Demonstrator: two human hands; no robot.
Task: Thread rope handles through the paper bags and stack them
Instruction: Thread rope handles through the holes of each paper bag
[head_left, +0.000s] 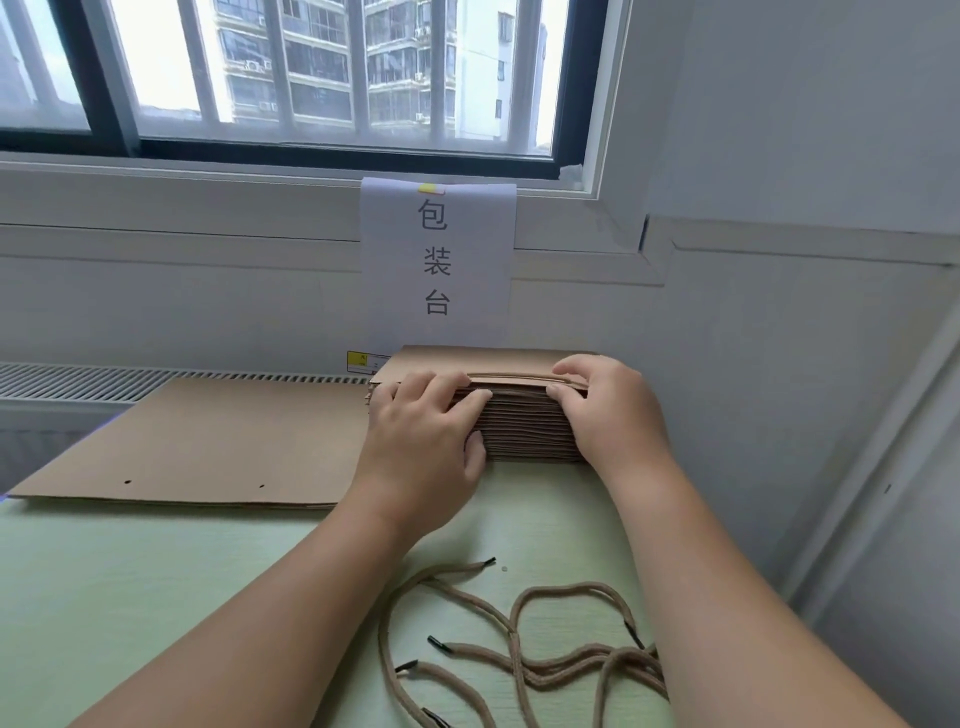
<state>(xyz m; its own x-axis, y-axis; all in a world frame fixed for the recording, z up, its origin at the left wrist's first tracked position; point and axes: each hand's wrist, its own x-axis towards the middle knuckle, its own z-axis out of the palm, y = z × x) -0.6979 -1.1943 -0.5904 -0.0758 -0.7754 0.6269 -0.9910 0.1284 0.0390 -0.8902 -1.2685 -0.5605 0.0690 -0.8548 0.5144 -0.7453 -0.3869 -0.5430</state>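
Observation:
A thick stack of folded brown paper bags (524, 423) stands at the back of the pale green table (130, 587). My left hand (426, 436) grips its left front edge, fingers curled over the top bags and thumb low on the stack's face. My right hand (608, 410) grips the right end, fingers hooked over the uppermost bags. One flat brown bag (208, 441) with two punched holes lies to the left. Several tan rope handles (524, 649) with black tips lie loose near the front, between my forearms.
A white paper sign (439, 260) with black characters hangs on the wall under the window, right behind the stack. A ribbed radiator grille (104, 379) runs along the back left. The wall closes in on the right.

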